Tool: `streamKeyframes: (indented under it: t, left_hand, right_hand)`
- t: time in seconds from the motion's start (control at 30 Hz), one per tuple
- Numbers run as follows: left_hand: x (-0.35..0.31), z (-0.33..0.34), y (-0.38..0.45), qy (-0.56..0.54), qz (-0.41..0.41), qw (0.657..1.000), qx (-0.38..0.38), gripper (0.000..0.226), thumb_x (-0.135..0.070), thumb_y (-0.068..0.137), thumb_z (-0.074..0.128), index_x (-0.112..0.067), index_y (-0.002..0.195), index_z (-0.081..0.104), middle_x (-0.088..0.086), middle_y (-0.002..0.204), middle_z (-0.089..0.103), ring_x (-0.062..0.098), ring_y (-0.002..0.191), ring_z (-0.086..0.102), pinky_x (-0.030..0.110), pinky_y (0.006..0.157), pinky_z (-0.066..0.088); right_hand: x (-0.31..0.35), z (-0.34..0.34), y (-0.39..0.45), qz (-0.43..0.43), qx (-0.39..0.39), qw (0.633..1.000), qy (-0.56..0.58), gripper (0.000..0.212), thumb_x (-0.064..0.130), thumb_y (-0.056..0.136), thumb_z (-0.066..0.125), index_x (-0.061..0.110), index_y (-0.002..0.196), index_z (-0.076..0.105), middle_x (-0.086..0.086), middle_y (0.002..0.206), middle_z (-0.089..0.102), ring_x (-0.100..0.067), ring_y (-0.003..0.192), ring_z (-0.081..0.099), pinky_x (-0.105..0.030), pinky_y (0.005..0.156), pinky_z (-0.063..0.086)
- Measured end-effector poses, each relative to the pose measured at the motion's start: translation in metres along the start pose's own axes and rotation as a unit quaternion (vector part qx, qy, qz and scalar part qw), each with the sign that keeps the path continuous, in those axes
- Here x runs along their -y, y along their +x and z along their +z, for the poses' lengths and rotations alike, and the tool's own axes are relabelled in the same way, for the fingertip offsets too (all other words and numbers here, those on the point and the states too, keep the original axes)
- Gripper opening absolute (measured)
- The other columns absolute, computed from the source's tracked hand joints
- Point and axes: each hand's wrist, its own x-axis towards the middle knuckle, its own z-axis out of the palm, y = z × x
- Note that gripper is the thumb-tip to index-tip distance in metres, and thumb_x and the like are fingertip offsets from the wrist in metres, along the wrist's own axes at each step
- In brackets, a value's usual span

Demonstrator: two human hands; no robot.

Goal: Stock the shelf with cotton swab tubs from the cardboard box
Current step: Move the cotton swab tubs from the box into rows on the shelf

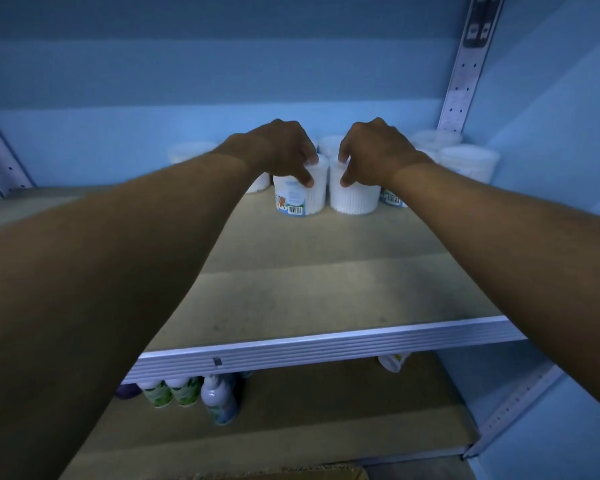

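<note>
Far back on the shelf (291, 289), two cotton swab tubs stand side by side: the left hand (284, 147) grips the labelled tub (298, 197), the right hand (374, 150) grips the plain tub (355, 199). Several more tubs (470, 162) already stand behind them. Much bare shelf remains near, so stocking seems only partly done; the cardboard box (326, 474) shows at the bottom edge.

A: Dim and blue-tinted; the back wall (222, 81) shows flat horizontal bands of shade.

B: The brightest parts are the pale tubs at the rear (468, 161) and the shelf's front rail (326, 348), which catches a faint sheen.

A: Forearms (101, 271) are dark and soft.

B: Wide-angle bending splays the uprights (465, 74) at the edges.
</note>
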Motion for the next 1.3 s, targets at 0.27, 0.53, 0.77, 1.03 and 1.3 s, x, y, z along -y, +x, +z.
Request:
streamKeyframes:
  t: [0.27,0.53,0.77,1.03,1.3]
  left_hand:
    - [0.001,-0.002,0.004,0.009,0.006,1.000,0.004,0.050,-0.038,0.079,0.079,-0.025,0.126,0.067,-0.005,0.130,0.065,0.020,0.116,0.059,0.028,0.093,0.044]
    - [0.006,0.003,0.002,-0.010,0.003,1.000,-0.012,0.053,-0.036,0.081,0.078,-0.025,0.131,0.064,-0.004,0.135,0.060,0.020,0.121,0.055,0.024,0.090,0.037]
    - [0.004,0.009,-0.011,-0.030,0.001,0.999,-0.022,0.068,-0.043,0.081,0.075,-0.026,0.142,0.050,-0.001,0.147,0.049,0.021,0.134,0.045,0.033,0.107,0.036]
    - [-0.009,-0.013,-0.065,-0.050,0.014,0.998,-0.033,0.058,-0.041,0.084,0.073,-0.027,0.137,0.055,-0.005,0.145,0.050,0.017,0.132,0.046,0.028,0.100,0.038]
    - [-0.005,-0.008,-0.157,-0.101,0.021,0.994,-0.042,0.055,-0.042,0.080,0.076,-0.028,0.131,0.060,-0.009,0.133,0.061,0.013,0.116,0.058,0.023,0.093,0.045]
  right_hand:
    - [0.001,0.005,0.010,0.005,-0.005,1.000,-0.010,0.051,0.029,0.070,0.089,0.014,0.114,0.067,-0.012,0.122,0.059,-0.034,0.110,0.059,-0.041,0.085,0.050]
    - [-0.005,0.008,0.007,0.011,-0.009,1.000,0.007,0.045,0.030,0.076,0.084,0.017,0.116,0.068,-0.010,0.123,0.062,-0.032,0.111,0.059,-0.038,0.085,0.048]
    - [-0.011,0.005,-0.017,0.020,-0.017,0.995,0.096,0.063,0.028,0.079,0.083,0.024,0.137,0.058,-0.009,0.141,0.053,-0.028,0.131,0.048,-0.038,0.103,0.042]
    - [-0.008,-0.020,-0.067,0.055,-0.001,0.991,0.126,0.051,0.035,0.081,0.079,0.034,0.130,0.061,-0.001,0.142,0.053,-0.020,0.133,0.046,-0.032,0.103,0.041]
    - [0.030,-0.039,-0.164,-0.004,-0.037,0.976,0.213,0.042,0.037,0.080,0.080,0.035,0.120,0.069,0.003,0.122,0.065,-0.019,0.114,0.058,-0.033,0.094,0.048]
